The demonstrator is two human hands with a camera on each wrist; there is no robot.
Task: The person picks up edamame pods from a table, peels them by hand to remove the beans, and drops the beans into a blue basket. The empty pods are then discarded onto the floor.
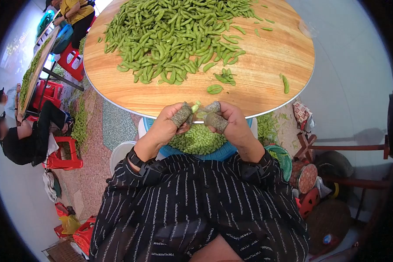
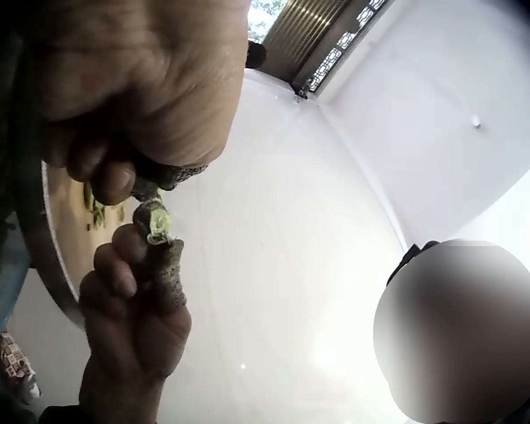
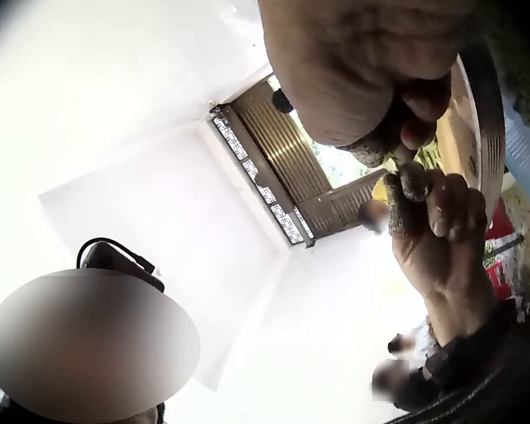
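Note:
Both hands meet over the near edge of the round wooden table [image 1: 270, 65]. The left hand [image 1: 172, 120], with grey speckled covers on thumb and finger, pinches a light green pod [image 1: 196, 106]. Close beside it the right hand [image 1: 231, 122], covered on thumb and finger in the same way, pinches a pale green piece [image 1: 201, 115]. In the left wrist view an opened pod [image 2: 159, 225] shows at the right hand's [image 2: 137, 300] fingertips. Below the hands a blue basin [image 1: 220, 153] holds shelled green beans [image 1: 198, 139]. A large heap of pods [image 1: 170, 39] covers the table's far part.
Loose pods [image 1: 285, 84] lie at the table's right. A white bucket [image 1: 120, 155] stands left of the basin, a green basket [image 1: 284, 162] right of it. Red stools [image 1: 67, 153] and seated people are at the left, by another table. A wooden rack [image 1: 349, 147] stands at the right.

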